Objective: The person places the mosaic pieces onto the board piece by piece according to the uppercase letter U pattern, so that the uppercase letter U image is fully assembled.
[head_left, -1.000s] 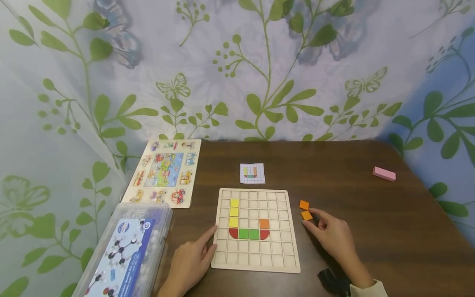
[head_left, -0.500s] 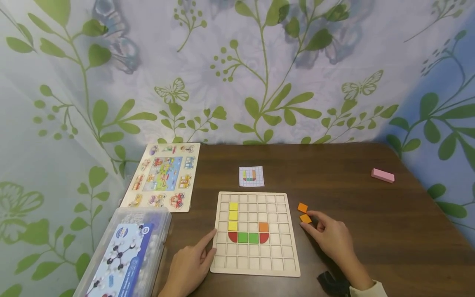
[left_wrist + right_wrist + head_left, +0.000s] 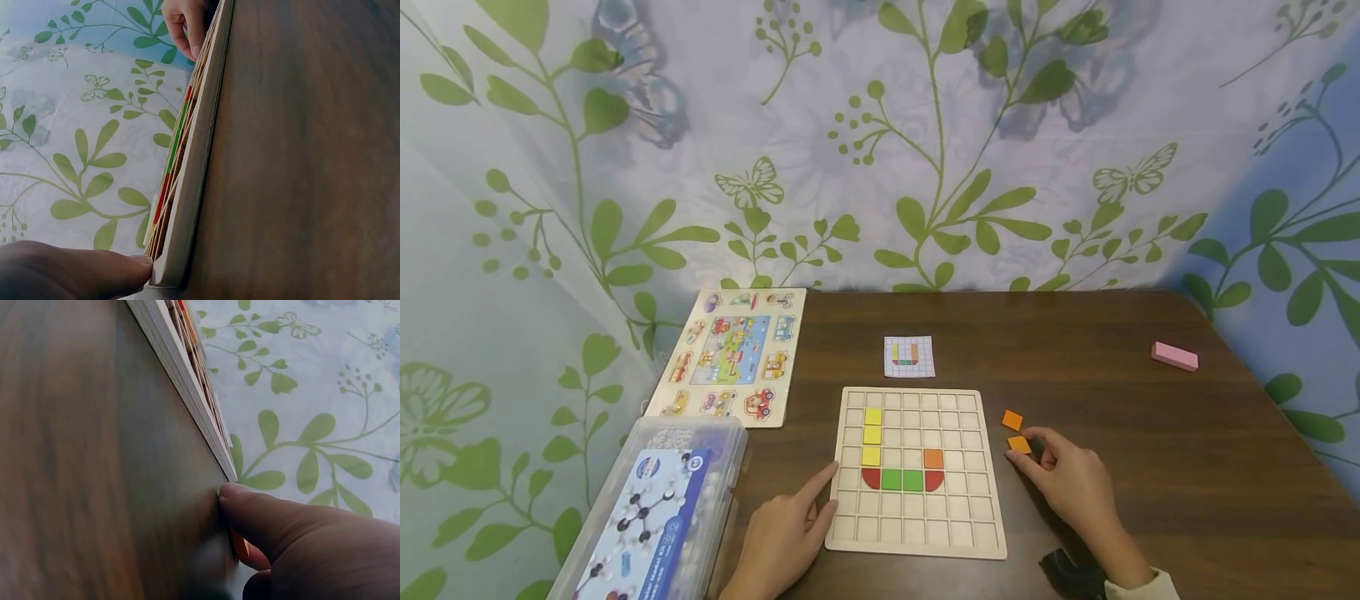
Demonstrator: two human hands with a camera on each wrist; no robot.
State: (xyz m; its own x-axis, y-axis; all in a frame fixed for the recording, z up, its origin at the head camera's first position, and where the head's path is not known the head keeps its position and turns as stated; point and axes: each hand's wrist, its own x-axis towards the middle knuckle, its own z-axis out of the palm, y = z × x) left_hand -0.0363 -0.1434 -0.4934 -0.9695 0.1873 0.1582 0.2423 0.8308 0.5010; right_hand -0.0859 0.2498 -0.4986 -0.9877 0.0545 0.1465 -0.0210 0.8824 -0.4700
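A wooden grid board lies on the table, holding a column of yellow tiles, two green tiles, a rounded red tile at either end of the green pair, and one orange tile. My left hand rests at the board's left edge, index finger and thumb extended against it. To the right of the board, my right hand pinches a loose orange tile between thumb and index finger; the right wrist view shows this tile mostly behind the thumb. A second loose orange tile lies just beyond.
Behind the board lies a small printed pattern card. A vehicle picture puzzle and a clear plastic case stand at left. A pink block sits far right. The patterned curtain borders the table's back.
The pinched orange tile has shifted slightly toward me, widening the gap to the other loose tile. My left hand stays at the board's edge. The head view has tilted a little.
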